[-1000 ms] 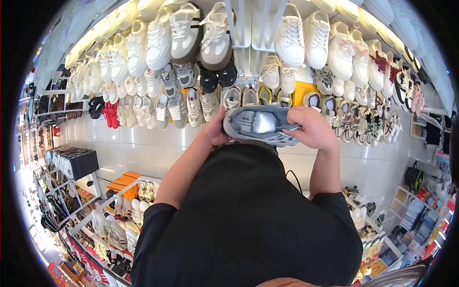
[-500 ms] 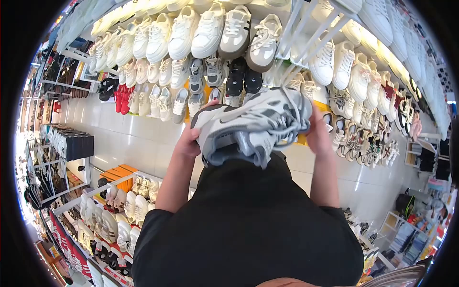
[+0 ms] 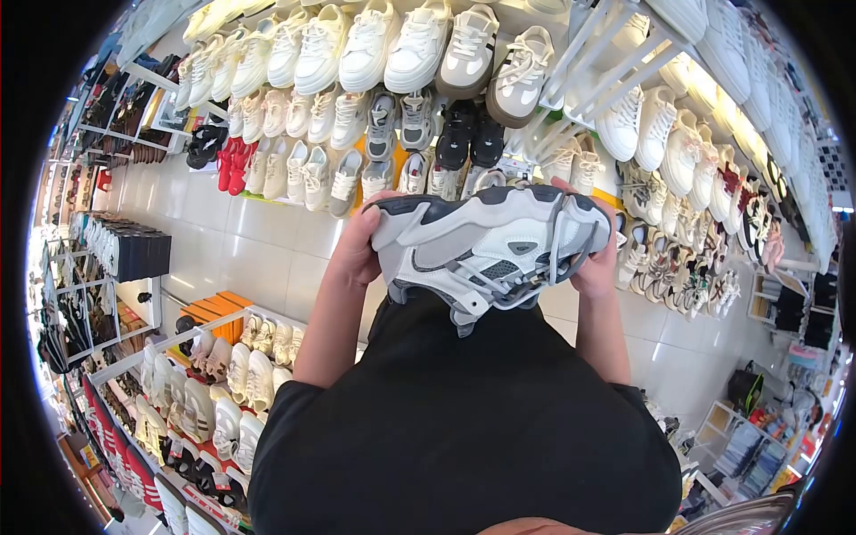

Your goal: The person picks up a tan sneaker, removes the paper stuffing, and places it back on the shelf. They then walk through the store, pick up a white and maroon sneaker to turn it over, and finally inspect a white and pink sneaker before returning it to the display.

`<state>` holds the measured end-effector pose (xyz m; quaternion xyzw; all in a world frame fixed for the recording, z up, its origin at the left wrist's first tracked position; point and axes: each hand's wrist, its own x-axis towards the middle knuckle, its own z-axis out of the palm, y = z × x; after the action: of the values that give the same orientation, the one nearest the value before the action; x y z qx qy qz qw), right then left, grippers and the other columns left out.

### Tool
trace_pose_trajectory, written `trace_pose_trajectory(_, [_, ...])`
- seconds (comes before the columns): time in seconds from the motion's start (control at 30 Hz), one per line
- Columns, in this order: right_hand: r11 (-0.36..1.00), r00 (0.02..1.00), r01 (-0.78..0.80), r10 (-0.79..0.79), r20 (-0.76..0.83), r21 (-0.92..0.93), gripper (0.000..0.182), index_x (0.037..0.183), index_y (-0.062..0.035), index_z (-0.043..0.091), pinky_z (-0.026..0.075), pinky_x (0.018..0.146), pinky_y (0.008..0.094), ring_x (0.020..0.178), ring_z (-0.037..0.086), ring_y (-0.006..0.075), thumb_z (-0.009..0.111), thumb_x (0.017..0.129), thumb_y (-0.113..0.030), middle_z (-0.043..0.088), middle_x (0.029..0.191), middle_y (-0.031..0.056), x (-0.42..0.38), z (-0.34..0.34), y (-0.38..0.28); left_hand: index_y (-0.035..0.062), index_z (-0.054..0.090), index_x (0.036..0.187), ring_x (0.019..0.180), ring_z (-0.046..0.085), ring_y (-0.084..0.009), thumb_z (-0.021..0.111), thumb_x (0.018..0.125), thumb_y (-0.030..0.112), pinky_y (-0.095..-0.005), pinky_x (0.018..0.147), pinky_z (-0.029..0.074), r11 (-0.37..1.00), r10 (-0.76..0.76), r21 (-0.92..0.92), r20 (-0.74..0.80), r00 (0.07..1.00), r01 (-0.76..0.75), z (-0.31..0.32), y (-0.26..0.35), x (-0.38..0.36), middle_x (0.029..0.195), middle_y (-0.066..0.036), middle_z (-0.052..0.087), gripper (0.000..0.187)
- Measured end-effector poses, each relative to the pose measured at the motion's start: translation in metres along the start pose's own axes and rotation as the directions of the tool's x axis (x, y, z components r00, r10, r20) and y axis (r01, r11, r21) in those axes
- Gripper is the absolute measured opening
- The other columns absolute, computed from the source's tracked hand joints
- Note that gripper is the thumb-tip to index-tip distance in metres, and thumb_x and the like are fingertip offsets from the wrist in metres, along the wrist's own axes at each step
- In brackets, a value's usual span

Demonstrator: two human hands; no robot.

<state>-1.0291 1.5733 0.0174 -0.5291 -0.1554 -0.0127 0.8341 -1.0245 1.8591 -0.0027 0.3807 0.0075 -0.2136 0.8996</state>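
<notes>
A grey and white sneaker (image 3: 486, 250) with a black-edged sole is held up in front of my chest, lying on its side with the sole edge turned up and away. My left hand (image 3: 358, 242) grips it at the heel end, thumb and fingers wrapped around it. At the toe end, my right hand (image 3: 596, 254) closes around the shoe, its fingers partly hidden behind it. Loose grey laces (image 3: 557, 236) hang across the toe side. The collar opening faces down towards my black shirt (image 3: 464, 410).
Ahead stand tiered shelves with rows of white shoes (image 3: 370, 45), and black sneakers (image 3: 456, 134) below. Red shoes (image 3: 235, 166) sit at the lower left of the display. Behind me on the left is another shoe rack (image 3: 214, 406). Tiled floor (image 3: 267, 245) lies between.
Both hands have rolled the sneaker so that its side and sole edge show more and its opening less. The view has shifted slightly, with the shelves moving right.
</notes>
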Motion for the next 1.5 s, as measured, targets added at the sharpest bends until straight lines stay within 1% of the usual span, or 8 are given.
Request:
trace_pose_trajectory(0.17, [0.98, 0.997, -0.08, 0.08, -0.007, -0.181, 0.074, 0.114, -0.0061, 0.036, 0.032, 0.093, 0.0366, 0.112, 0.039, 0.0257, 0.076, 0.052, -0.012, 0.032, 0.126, 0.0175, 0.001, 0.004, -0.002, -0.0003, 0.05, 0.103, 0.099, 0.049, -0.0256, 0.068, 0.063, 0.036, -0.0353, 0.086, 0.039, 0.936, 0.22, 0.273, 0.045, 0.975, -0.223, 0.005, 0.015, -0.008, 0.111, -0.019, 0.046, 0.057])
trace_pose_trajectory(0.33, [0.927, 0.963, -0.264, 0.268, -0.021, -0.264, 0.074, 0.114, -0.0055, 0.037, 0.036, 0.09, 0.0345, 0.113, 0.038, 0.0228, 0.072, 0.05, 0.005, 0.032, 0.126, 0.0153, -0.005, 0.003, -0.012, 0.0026, 0.055, 0.096, 0.106, 0.044, -0.0304, 0.076, 0.048, 0.025, -0.0375, 0.088, 0.035, 0.454, 0.424, 0.675, 0.41, 0.807, -0.582, 0.02, 0.045, -0.019, 0.115, -0.022, 0.041, 0.056])
trace_pose_trajectory(0.43, [0.881, 0.996, -0.087, 0.084, -0.026, -0.465, 0.07, 0.115, -0.0074, 0.036, 0.037, 0.09, 0.0323, 0.113, 0.037, 0.0223, 0.068, 0.054, 0.007, 0.03, 0.127, 0.0149, -0.006, 0.006, -0.005, 0.0068, 0.055, 0.097, 0.109, 0.041, -0.0339, 0.078, 0.044, 0.018, -0.0385, 0.089, 0.034, 0.265, 0.408, 0.704, 0.537, 0.738, -0.659, 0.037, 0.047, -0.025, 0.119, -0.023, 0.037, 0.06])
trace_pose_trajectory(0.83, [0.878, 0.984, -0.123, 0.048, -0.171, -0.463, 0.071, 0.115, -0.0043, 0.037, 0.039, 0.087, 0.0312, 0.106, 0.044, 0.0213, 0.069, 0.053, 0.006, 0.038, 0.119, 0.0122, -0.014, -0.004, -0.016, 0.006, 0.046, 0.11, 0.112, 0.037, -0.0334, 0.079, 0.046, 0.028, -0.0395, 0.091, 0.029, 0.409, 0.364, 0.663, 0.512, 0.778, -0.627, 0.036, 0.037, -0.003, 0.122, -0.022, 0.034, 0.075])
trace_pose_trajectory(0.93, [0.897, 0.951, -0.24, 0.14, -0.277, -0.371, 0.066, 0.115, -0.0001, 0.036, 0.042, 0.081, 0.0301, 0.097, 0.047, 0.0183, 0.07, 0.058, -0.002, 0.044, 0.109, 0.0104, -0.009, -0.016, -0.013, 0.0021, 0.044, 0.111, 0.104, 0.047, -0.0216, 0.057, 0.075, 0.031, -0.0345, 0.084, 0.037, 0.763, 0.172, 0.622, 0.068, 0.983, -0.177, 0.023, 0.025, 0.02, 0.108, -0.014, 0.05, 0.048])
trace_pose_trajectory(1.03, [0.828, 0.893, -0.385, 0.223, -0.39, -0.407, 0.049, 0.108, 0.0022, 0.041, 0.044, 0.065, 0.0248, 0.078, 0.052, 0.0123, 0.064, 0.071, -0.018, 0.053, 0.09, 0.0085, 0.002, -0.035, -0.002, 0.0001, 0.043, 0.11, 0.093, 0.054, -0.0175, 0.038, 0.087, 0.031, -0.0319, 0.072, 0.047, 0.978, -0.122, 0.148, -0.147, 0.982, 0.144, 0.024, 0.014, 0.044, 0.099, -0.011, 0.054, 0.039])
trace_pose_trajectory(1.23, [0.754, 0.768, -0.579, 0.376, -0.519, -0.31, 0.037, 0.101, -0.0003, 0.049, 0.041, 0.057, 0.022, 0.066, 0.05, 0.0086, 0.05, 0.082, -0.031, 0.055, 0.078, 0.0039, -0.009, -0.062, 0.029, -0.0002, 0.029, 0.121, 0.08, 0.059, -0.0284, 0.035, 0.088, 0.031, -0.0322, 0.064, 0.051, 0.916, -0.391, 0.117, 0.047, 0.919, 0.383, 0.021, 0.016, 0.038, 0.106, -0.016, 0.05, 0.046])
trace_pose_trajectory(1.5, [0.727, 0.669, -0.683, 0.583, -0.462, -0.072, 0.033, 0.109, -0.0059, 0.047, 0.036, 0.033, 0.0167, 0.042, 0.047, 0.008, 0.037, 0.087, -0.029, 0.053, 0.065, 0.0023, -0.022, -0.039, 0.038, 0.0067, 0.019, 0.127, 0.065, 0.061, -0.0216, 0.05, 0.08, 0.02, -0.0262, 0.052, 0.052, 0.912, -0.147, 0.386, -0.003, 0.989, 0.137, 0.023, 0.021, 0.034, 0.1, -0.016, 0.05, 0.057])
